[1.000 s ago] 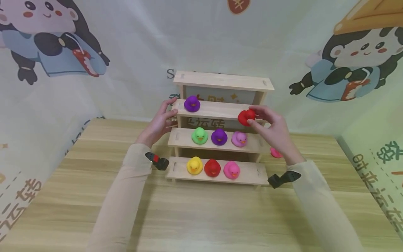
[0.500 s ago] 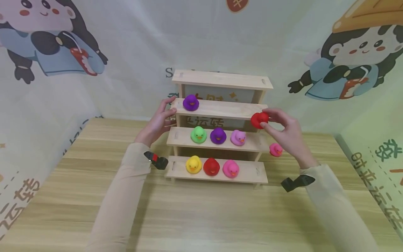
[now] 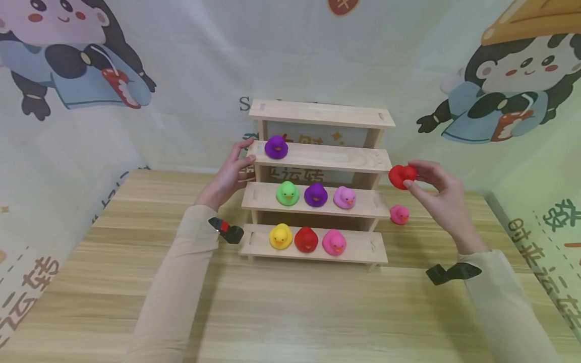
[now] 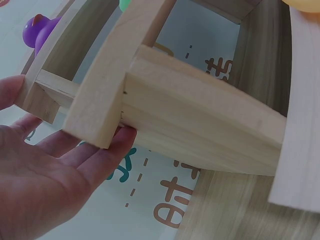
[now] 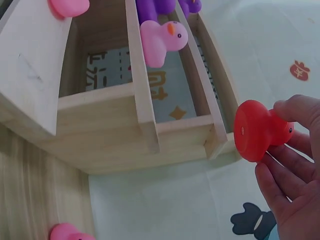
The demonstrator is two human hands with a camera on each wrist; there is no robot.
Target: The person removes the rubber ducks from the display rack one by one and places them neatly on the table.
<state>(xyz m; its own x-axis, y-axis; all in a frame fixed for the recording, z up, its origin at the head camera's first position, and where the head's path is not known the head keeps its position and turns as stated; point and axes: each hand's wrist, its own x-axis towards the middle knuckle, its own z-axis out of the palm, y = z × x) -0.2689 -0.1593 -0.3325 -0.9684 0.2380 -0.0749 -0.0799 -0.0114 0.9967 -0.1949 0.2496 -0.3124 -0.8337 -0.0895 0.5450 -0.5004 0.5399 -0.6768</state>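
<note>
A stepped wooden display shelf (image 3: 322, 112) stands on the table. My left hand (image 3: 228, 177) grips its left end at the second tier from the top; in the left wrist view the fingers (image 4: 107, 157) press the wood from the side and below. To the right of the shelf, my right hand (image 3: 442, 204) pinches a red rubber duck (image 3: 402, 177) between thumb and fingers, held in the air. That duck (image 5: 254, 131) lies tilted in the right wrist view, its flat base towards the shelf. A purple duck (image 3: 276, 147) sits at the left of the second tier.
The third tier carries green (image 3: 288, 193), purple (image 3: 315, 195) and light pink (image 3: 344, 197) ducks. Yellow (image 3: 280, 237), red (image 3: 306, 240) and pink (image 3: 334, 242) ducks line the lowest tier. Beneath my right hand, another pink duck (image 3: 399, 215) rests on the table. A printed cloth (image 3: 190, 65) hangs behind.
My right hand has carried the red duck rightward, from in front of the second tier to beyond the shelf's right end. The pink duck on the table is now uncovered. My left hand stays put.
</note>
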